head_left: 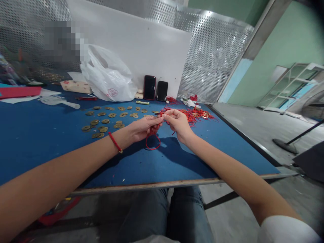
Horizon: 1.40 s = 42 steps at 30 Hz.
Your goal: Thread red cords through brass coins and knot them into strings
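Above the blue tabletop my two hands meet, both pinching a red cord point(153, 149) whose loop hangs down below the fingers. My left hand point(146, 127), with a red braided bracelet point(115, 142) on its wrist, is closed on the cord. Thumb and forefinger of my right hand point(179, 125) press together on it from the other side. Exactly how the cord runs between the fingertips is hidden. Just behind the hands lies a tangled heap of red cords point(188, 116). Several small groups of brass coins with holes point(103, 129) are spread to the left.
Further red cords with coins point(204, 114) lie at the right. Along the back stand two dark phones point(150, 87), beside a white plastic bag point(108, 76). A clear plastic scoop point(59, 100) rests at the left. The table's front edge point(152, 185) runs above my lap.
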Motion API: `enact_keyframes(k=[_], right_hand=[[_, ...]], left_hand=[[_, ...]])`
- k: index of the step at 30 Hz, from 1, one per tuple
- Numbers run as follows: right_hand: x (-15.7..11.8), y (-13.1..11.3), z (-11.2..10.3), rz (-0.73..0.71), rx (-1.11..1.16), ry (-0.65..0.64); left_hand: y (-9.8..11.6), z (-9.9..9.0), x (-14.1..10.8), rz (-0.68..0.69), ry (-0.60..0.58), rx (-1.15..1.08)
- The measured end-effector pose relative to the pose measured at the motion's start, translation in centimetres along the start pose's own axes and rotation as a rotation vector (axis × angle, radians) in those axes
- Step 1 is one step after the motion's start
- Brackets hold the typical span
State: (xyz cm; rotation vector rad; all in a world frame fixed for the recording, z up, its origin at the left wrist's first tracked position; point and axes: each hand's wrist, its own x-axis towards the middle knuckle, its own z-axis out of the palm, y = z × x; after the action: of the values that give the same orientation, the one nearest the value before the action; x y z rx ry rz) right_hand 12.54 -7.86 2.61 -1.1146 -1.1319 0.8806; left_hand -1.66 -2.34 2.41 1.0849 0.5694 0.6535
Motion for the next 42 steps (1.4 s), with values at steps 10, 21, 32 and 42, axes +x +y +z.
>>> enact_keyframes(k=[10,21,32,42], right_hand=[[-0.1,0.1,-0.3,-0.006,-0.07,-0.083],[0.5,-0.8,-1.7,-0.409,-0.526,-0.181],[-0.1,-1.5,-1.7,-0.546,-0.845,-0.048],[-0.6,-0.3,-0.9,-0.536,-0.821,0.034]], left_hand=[[0.5,0.2,-0.6,-0.039,-0.104,0.034],[0.2,-0.2,-0.7,0.006,-0.105,0.137],[-1.2,0.3,-0.1,0.051,0.031,0.096],[-1.6,1.2,-0.7,0.182,0.176,0.09]])
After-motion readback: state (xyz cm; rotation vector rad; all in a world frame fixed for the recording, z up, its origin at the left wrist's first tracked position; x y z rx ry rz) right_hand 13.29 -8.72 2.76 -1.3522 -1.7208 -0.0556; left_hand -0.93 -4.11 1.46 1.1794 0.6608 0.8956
